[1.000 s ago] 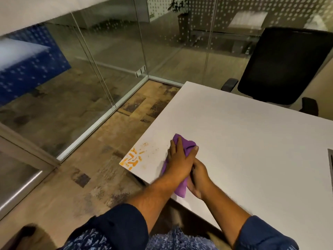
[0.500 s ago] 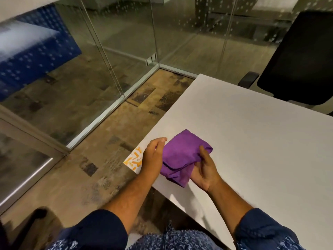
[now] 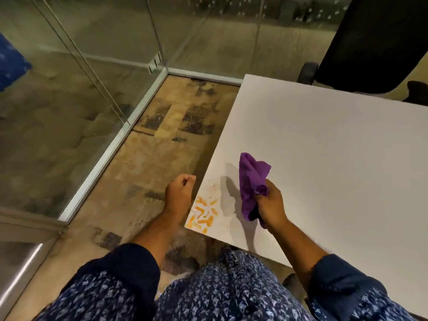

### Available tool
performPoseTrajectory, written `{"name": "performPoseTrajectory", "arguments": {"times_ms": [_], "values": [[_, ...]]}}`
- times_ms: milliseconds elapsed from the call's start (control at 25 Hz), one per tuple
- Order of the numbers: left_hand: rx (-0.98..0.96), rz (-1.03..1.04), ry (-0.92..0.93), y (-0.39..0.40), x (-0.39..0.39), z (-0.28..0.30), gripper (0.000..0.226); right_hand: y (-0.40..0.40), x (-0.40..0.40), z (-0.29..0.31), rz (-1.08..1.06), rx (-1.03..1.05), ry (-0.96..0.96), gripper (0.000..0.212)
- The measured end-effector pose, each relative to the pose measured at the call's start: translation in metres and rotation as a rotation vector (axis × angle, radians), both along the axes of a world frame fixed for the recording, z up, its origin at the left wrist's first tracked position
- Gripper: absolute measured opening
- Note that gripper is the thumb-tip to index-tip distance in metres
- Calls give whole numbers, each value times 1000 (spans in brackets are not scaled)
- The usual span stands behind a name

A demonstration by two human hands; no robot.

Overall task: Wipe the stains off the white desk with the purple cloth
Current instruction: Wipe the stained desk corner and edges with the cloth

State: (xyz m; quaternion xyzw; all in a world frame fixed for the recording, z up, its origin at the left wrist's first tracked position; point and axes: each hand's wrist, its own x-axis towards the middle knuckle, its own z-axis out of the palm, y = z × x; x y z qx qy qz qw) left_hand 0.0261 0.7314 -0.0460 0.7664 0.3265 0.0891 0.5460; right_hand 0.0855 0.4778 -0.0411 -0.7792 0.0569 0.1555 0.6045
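Right hand [image 3: 271, 205] grip clamped on purple cloth [image 3: 251, 181] above white worktop [image 3: 335, 158]; left hand [image 3: 179, 191] fisted, empty, beside corner; orange stains [image 3: 202, 215] remain.

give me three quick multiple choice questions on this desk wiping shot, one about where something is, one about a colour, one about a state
1. Where are the orange stains?
A. near corner of the white desk
B. desk centre
C. beside the chair

2. What colour is the cloth?
A. green
B. purple
C. white

3. How is the left hand?
A. flat on the desk
B. gripping the cloth
C. closed, empty, off the desk edge

Key: 1 A, marks sit at the corner; 2 B, plainly purple; 3 C, only the right hand holds the cloth.
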Motion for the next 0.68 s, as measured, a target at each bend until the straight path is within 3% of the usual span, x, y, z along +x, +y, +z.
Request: {"name": "performPoseTrajectory", "arguments": {"times_ms": [240,320,400,560,680], "values": [[29,-211,85,69,16,-9,8,14,-38,-7,-58,-374,-231,33],[51,-272,105,72,20,-13,10,11,-38,-7,-108,-403,-213,50],[92,-336,134,72,20,-20,14,13,-34,-14,-156,-438,-131,48],[208,-470,195,63,16,-25,15,19,-44,-51,246,-728,-3,24],[262,-543,224,53,13,-25,13,26,-71,-81,348,-839,-17,32]]}}
